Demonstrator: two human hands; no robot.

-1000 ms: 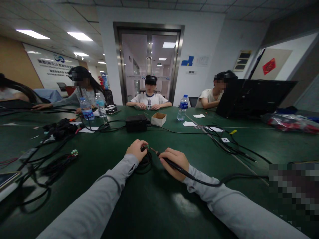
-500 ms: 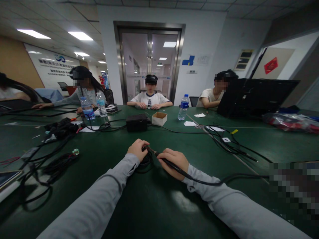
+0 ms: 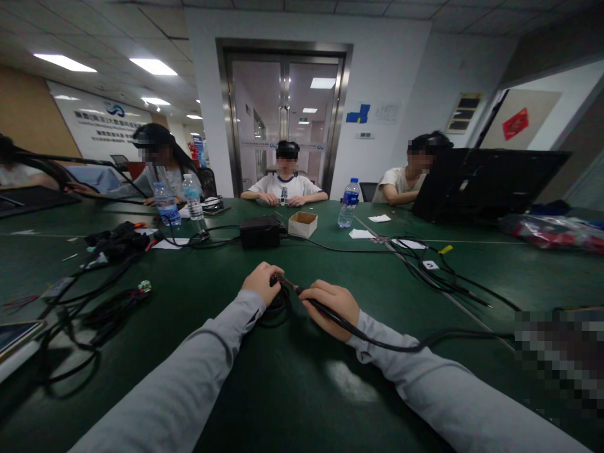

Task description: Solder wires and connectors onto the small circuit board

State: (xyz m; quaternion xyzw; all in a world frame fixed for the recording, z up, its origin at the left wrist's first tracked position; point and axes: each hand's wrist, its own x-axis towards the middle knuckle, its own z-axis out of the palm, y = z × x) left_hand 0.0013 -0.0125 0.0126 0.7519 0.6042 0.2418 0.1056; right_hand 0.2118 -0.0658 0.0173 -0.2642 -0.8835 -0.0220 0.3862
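My left hand (image 3: 260, 282) is closed in a pinch, on a small dark cable end (image 3: 275, 279), its details too small to make out. Just below these fingers lies a coil of black cable (image 3: 278, 309). My right hand (image 3: 333, 305) is closed around a black cable (image 3: 346, 324), which runs back over the wrist and away to the right. From its fingertips a thin, brownish end piece (image 3: 290, 284) reaches toward the left fingertips. Whether it touches the piece in my left hand, I cannot tell.
Beyond my hands stand a black box (image 3: 260, 231), a small open carton (image 3: 302, 224) and a water bottle (image 3: 348, 202). Tangled cables (image 3: 89, 314) lie to the left, more cables (image 3: 438, 283) to the right. Several people sit around the green table (image 3: 264, 402); a monitor (image 3: 491, 182) stands at right.
My hands stay almost in place, with the brownish end piece still between them. At the far left, a person's arm and some dark cables have shifted, the cables now raised.
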